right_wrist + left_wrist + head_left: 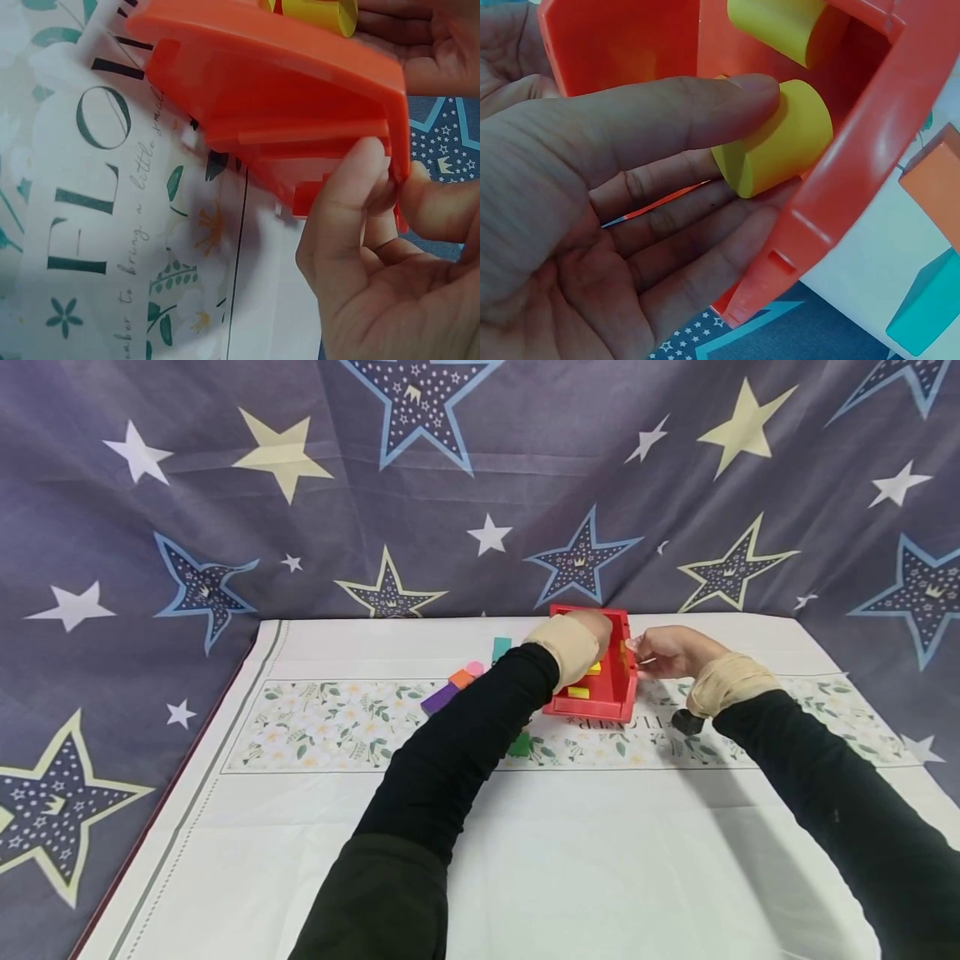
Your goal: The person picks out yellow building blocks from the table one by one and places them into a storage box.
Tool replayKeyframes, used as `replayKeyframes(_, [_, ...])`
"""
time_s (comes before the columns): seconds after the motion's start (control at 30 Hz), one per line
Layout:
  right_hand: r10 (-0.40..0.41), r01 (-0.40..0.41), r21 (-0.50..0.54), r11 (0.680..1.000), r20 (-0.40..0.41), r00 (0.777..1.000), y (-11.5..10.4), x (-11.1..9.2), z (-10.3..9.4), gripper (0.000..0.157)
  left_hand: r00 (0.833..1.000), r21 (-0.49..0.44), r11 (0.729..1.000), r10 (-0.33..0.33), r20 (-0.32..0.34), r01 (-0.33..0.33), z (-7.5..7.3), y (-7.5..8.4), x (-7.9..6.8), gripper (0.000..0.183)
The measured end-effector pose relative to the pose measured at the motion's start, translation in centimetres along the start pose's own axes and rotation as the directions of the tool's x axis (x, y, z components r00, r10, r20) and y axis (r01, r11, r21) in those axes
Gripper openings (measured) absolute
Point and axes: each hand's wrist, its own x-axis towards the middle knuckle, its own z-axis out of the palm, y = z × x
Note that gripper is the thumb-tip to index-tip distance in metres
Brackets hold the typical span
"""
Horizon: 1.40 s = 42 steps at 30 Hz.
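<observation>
A red open plastic box (606, 706) is at the far side of the table, between the two hands. My left hand (588, 627) reaches into it. In the left wrist view its thumb lies over a yellow cylinder block (799, 135) and the fingers are curled beneath, pinching it. Another yellow block (772, 26) sits deeper inside the box. My right hand (675, 650) grips the box's right wall by its edge, with thumb and fingers (352, 195) on either side of it.
Left of the box lie a teal block (502, 647), a pink block (475, 668), an orange block (461, 679) and a purple block (438, 699). A green block (521, 745) lies nearer, partly behind the left sleeve. A starry curtain (487, 485) hangs behind the table.
</observation>
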Motion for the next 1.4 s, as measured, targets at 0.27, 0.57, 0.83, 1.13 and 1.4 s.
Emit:
replayKeyframes(0.27, [-0.011, 0.011, 0.003, 1.000, -0.003, 1.000, 0.0, -0.1, 0.2, 0.028, 0.999, 0.091, 0.995, 0.041, -0.007, -0.040, 0.1, 0.4, -0.7, 0.024])
replayKeyframes(0.57, [-0.013, 0.013, -0.020, 1.000, -0.013, 1.000, 0.0, -0.1, 0.0, 0.023, 1.000, 0.071, 0.997, -0.007, 0.026, 0.006, 0.4, 0.9, 0.4, 0.022])
replayKeyframes(0.83, [-0.021, 0.021, -0.024, 0.999, -0.010, 1.000, 0.2, 0.1, -0.1, 0.021, 0.997, 0.111, 0.994, -0.016, 0.070, 0.008, 0.6, 1.1, 1.0, 0.026])
replayKeyframes(1.13, [-0.025, 0.025, -0.039, 0.999, -0.004, 1.000, 0.2, 0.1, 0.0, 0.023, 0.992, 0.081, 0.996, -0.044, 0.119, 0.035, 0.9, 1.2, 1.1, 0.033])
replayKeyframes(1.4, [-0.011, 0.011, -0.033, 0.999, -0.004, 1.000, 0.1, 0.1, 0.0, 0.013, 0.992, 0.096, 0.995, -0.041, 0.122, 0.029, 1.0, 1.2, 1.5, 0.030])
